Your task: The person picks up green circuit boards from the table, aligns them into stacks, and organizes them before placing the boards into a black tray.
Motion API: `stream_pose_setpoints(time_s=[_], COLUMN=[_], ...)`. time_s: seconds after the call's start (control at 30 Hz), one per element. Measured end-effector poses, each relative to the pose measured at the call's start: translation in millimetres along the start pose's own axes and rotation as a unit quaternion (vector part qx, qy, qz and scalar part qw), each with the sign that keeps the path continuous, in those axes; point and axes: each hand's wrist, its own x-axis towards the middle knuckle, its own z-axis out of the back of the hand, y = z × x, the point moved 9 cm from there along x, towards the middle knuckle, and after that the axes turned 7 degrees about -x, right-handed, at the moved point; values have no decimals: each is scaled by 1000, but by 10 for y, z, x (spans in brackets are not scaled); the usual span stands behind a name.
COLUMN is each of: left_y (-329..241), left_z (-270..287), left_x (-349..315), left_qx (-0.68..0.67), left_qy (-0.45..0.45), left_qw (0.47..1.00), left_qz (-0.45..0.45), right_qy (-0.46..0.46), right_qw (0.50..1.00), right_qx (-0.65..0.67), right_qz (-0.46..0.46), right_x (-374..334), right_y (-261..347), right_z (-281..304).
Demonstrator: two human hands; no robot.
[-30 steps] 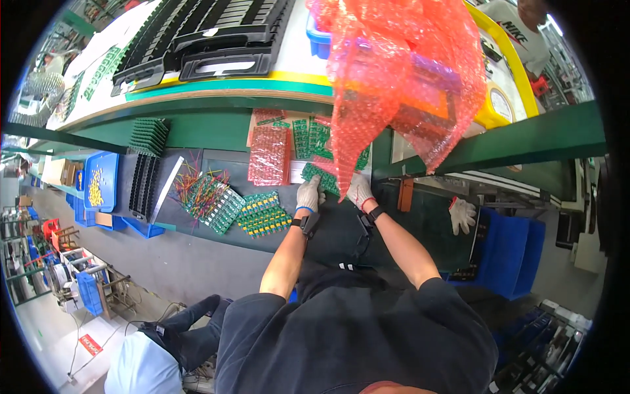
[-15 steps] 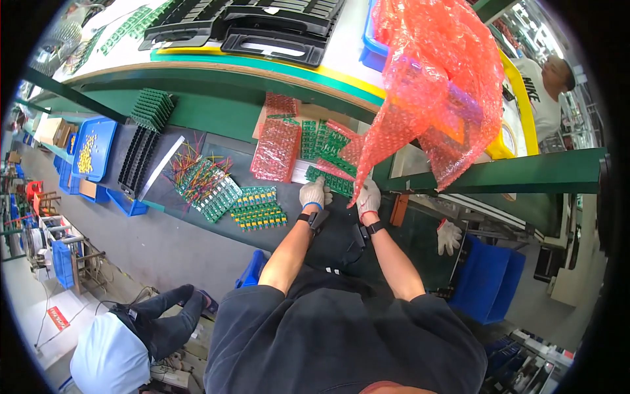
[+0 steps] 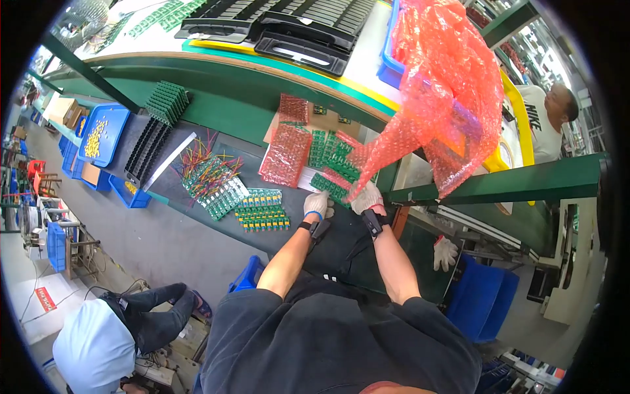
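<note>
Both hands wear pale knitted gloves and are at the centre of the frame. The left hand has its fingers curled at the near edge of the green circuit boards; whether it grips them cannot be told. The right hand is at their right end, partly covered by the tip of red bubble wrap; its opening and hold cannot be told. The boards lie on the dark surface, beside a red bubble-wrapped pack.

A blue bin stands at lower right, near a loose glove. Left of centre lie boards with yellow parts and wired boards. Farther left, a blue tray contains small yellow pieces; a lower blue bin also shows some yellow contents.

On the upper shelf, black slotted trays lie at top centre. The bubble wrap partly covers a blue container, whose contents are hidden.
</note>
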Motion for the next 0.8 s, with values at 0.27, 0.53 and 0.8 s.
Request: stream_pose_setpoints(time_s=[0.27,0.53,0.8], left_y=[-468,-1450,-1369], left_z=[447,-508,-699], left_x=[-189,-408,-189], left_qx=[283,501,522], left_qy=[-135,-128,-102], left_qw=[927,769,769], left_qz=[-208,-377,-356], right_qy=[-75,67,-176], right_qw=[976,982,866], right_qx=[-187,170,-401], right_qz=[77,38,241], right_x=[164,-42,106], right_y=[13,56,419], right_z=[257,-417,103])
